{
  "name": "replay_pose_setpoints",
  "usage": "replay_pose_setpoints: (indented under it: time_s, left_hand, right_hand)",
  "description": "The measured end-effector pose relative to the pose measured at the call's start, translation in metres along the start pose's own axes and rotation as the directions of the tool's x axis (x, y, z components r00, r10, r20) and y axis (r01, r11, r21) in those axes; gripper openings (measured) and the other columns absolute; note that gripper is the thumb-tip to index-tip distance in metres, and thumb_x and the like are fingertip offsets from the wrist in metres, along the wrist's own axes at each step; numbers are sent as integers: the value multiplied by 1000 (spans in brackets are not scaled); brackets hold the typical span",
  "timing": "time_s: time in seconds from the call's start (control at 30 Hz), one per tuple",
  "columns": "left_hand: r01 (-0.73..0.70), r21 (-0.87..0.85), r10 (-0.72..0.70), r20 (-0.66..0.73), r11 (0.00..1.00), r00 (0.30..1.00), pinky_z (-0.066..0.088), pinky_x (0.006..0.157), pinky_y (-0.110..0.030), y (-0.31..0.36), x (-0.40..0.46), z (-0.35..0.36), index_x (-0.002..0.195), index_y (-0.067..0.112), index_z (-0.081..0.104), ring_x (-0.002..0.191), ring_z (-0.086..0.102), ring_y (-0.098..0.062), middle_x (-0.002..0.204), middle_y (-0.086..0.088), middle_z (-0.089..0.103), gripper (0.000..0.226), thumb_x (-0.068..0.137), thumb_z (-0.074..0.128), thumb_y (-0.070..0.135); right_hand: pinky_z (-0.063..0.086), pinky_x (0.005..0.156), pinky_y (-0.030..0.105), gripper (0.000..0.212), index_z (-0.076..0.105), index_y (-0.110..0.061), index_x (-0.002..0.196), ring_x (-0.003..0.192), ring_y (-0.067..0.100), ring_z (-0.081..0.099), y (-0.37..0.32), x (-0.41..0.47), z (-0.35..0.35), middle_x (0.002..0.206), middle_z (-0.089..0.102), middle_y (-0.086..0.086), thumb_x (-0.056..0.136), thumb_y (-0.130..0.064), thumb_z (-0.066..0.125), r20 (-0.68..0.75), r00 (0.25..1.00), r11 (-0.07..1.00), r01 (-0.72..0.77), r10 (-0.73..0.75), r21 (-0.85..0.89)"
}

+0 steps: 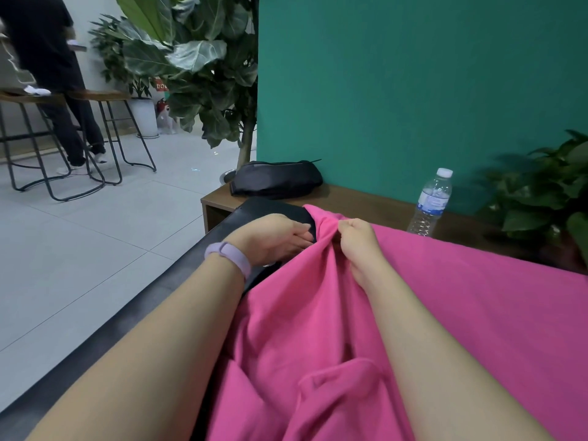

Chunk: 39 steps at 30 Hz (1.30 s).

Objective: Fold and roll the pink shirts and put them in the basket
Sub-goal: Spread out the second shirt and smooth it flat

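Pink shirt (pixel 429 313) fabric lies spread over a dark surface (pixel 197 259) in front of the person, bunched toward its far corner. Right hand (pixel 358 241) has its fingers curled tight, pinching a fold of the shirt at that corner. Left hand (pixel 273 238), with a lilac wristband (pixel 230 257), lies beside it, fingers nearly straight and relaxed, tips at the shirt's edge. A water bottle (pixel 431 202) stands on the wooden ledge (pixel 366 202) behind.
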<state>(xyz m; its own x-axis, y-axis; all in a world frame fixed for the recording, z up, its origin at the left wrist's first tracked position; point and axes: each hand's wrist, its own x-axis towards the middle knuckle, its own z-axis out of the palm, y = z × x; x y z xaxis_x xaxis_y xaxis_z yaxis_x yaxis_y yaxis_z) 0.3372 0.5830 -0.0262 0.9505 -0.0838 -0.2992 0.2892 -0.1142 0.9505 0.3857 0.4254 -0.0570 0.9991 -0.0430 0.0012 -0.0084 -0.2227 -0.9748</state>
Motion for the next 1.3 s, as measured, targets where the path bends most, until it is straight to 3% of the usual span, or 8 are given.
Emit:
replay_pose_setpoints:
  time_s: [0.13, 0.33, 0.53, 0.7, 0.9, 1.0, 1.13, 1.3]
  left_hand:
    - [5, -153, 3, 47, 988, 999, 42, 82, -25, 5, -3, 20, 99, -2, 58, 88, 53, -23, 93, -13, 53, 24, 105, 37, 8]
    - [-40, 76, 50, -135, 996, 990, 39, 66, -30, 5, 0, 24, 88, 0, 60, 75, 44, -21, 82, -12, 53, 8, 91, 64, 6]
    - [-3, 89, 18, -170, 996, 985, 32, 72, -39, 3, 3, 18, 81, 9, 59, 76, 40, -24, 80, -14, 51, 14, 81, 72, 15]
    - [49, 115, -23, -220, 992, 975, 25, 54, -22, 4, 2, -5, 64, 15, 46, 42, 29, -18, 56, -3, 35, 28, 84, 63, 8]
    - [33, 208, 41, -342, 978, 939, 35, 40, -17, 8, -6, -32, 62, 8, 49, 34, 37, -13, 42, -2, 44, 31, 90, 60, 2]
    - [-38, 355, 223, -496, 934, 839, 39, 52, -29, 10, -1, -54, 76, 9, 53, 61, 46, -24, 69, -12, 53, 18, 94, 56, 8]
    - [12, 487, 269, -502, 873, 822, 40, 81, -33, 11, 9, -57, 114, 4, 62, 100, 56, -29, 123, -23, 61, 22, 103, 47, 15]
    - [20, 430, 204, -468, 903, 860, 50, 94, -46, 4, 10, -65, 111, -6, 64, 98, 59, -32, 117, -25, 63, 30, 100, 44, 13]
  right_hand:
    - [43, 73, 35, 27, 62, 1, 102, 84, 21, 53, 2, 5, 0, 93, 62, 13, 103, -14, 40, -26, 999, 999, -20, 21, 32]
    - [41, 73, 35, 23, 59, -9, 98, 83, 21, 52, 3, 6, 0, 92, 59, 9, 105, -18, 39, 12, 1000, 999, -9, 8, 45]
    - [36, 70, 34, 22, 55, -15, 83, 78, 19, 46, 4, 2, 0, 84, 55, 7, 101, -14, 42, 34, 998, 998, 57, -57, 13]
    - [52, 77, 36, 21, 68, -12, 89, 83, 20, 64, 4, -4, 1, 91, 73, 4, 100, -21, 52, 91, 987, 985, 143, -134, -101]
    - [54, 91, 38, 19, 71, -17, 94, 94, 14, 69, 7, -6, -1, 93, 75, -5, 101, -27, 56, 136, 974, 963, 204, -181, -177]
    - [52, 87, 32, 19, 71, -18, 92, 93, 13, 68, 6, -8, -1, 91, 74, -7, 100, -28, 56, 133, 971, 952, 221, -196, -212]
    - [52, 87, 35, 17, 71, -18, 95, 92, 16, 67, 6, -11, 0, 93, 73, -5, 99, -27, 57, 147, 962, 926, 263, -230, -272]
    - [54, 90, 38, 15, 71, -16, 96, 94, 17, 67, 5, -12, 0, 95, 73, -2, 98, -23, 58, 151, 959, 916, 275, -239, -293]
